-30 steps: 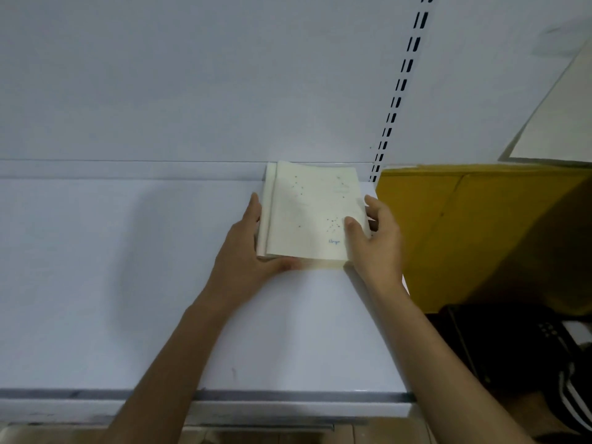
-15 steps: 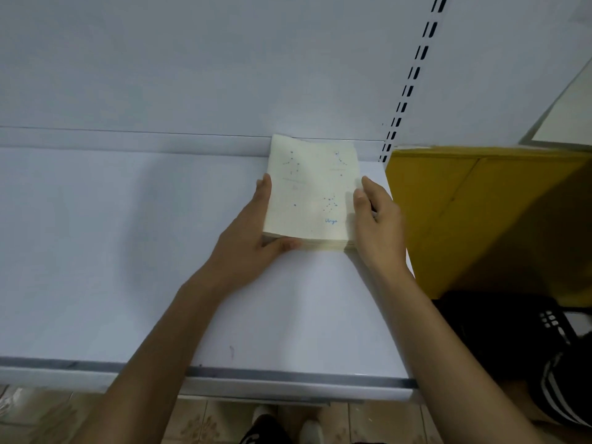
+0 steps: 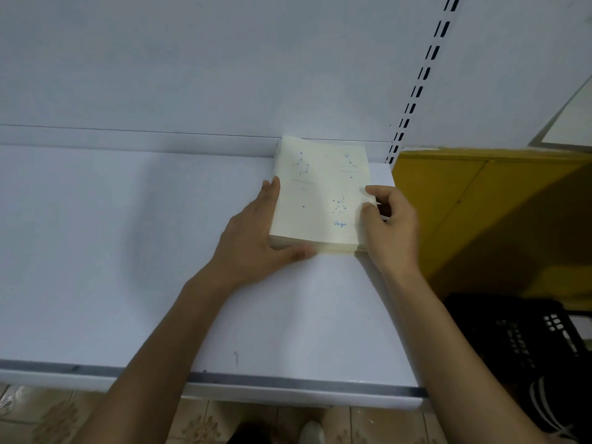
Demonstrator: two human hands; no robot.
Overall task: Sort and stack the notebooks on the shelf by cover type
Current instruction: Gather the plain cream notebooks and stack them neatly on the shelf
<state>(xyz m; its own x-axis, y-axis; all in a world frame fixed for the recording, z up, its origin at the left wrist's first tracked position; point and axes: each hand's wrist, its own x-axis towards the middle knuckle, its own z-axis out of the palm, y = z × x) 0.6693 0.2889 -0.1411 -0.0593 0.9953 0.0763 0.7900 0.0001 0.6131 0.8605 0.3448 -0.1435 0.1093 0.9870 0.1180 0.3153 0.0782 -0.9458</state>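
Head view: a stack of cream paper-covered notebooks [image 3: 320, 193], printed with blue constellations, was seen lying flat on the white metal shelf [image 3: 128, 251], at its back right corner, by the rear lip and near the slotted white upright [image 3: 416, 91]. A second earlier the top notebook had been set askew, its left edge overhanging; now the edges were squared into one block. The left hand [image 3: 253, 241] was laid with straight fingers against the stack's left side, thumb along the front edge. The right hand [image 3: 390, 225] was curled round the right edge, thumb on the cover. One cover type was judged to be gathered and tidied; the hands could be released and further notebooks fetched.
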